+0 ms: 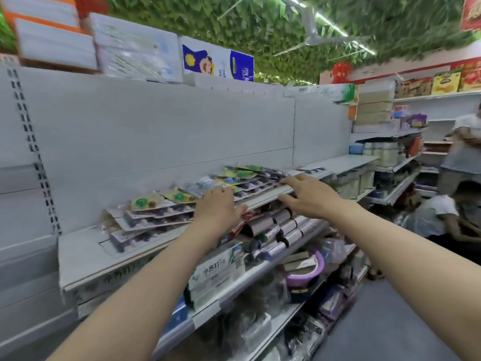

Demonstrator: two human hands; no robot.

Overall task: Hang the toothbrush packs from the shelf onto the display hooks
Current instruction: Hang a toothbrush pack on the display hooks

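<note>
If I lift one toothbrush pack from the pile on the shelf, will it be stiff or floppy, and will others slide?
Probably light and fairly stiff: the toothbrush packs look like flat card-backed blisters. They lie overlapped and slanted on the shelf, so neighbours may well slide when one is pulled.
</note>
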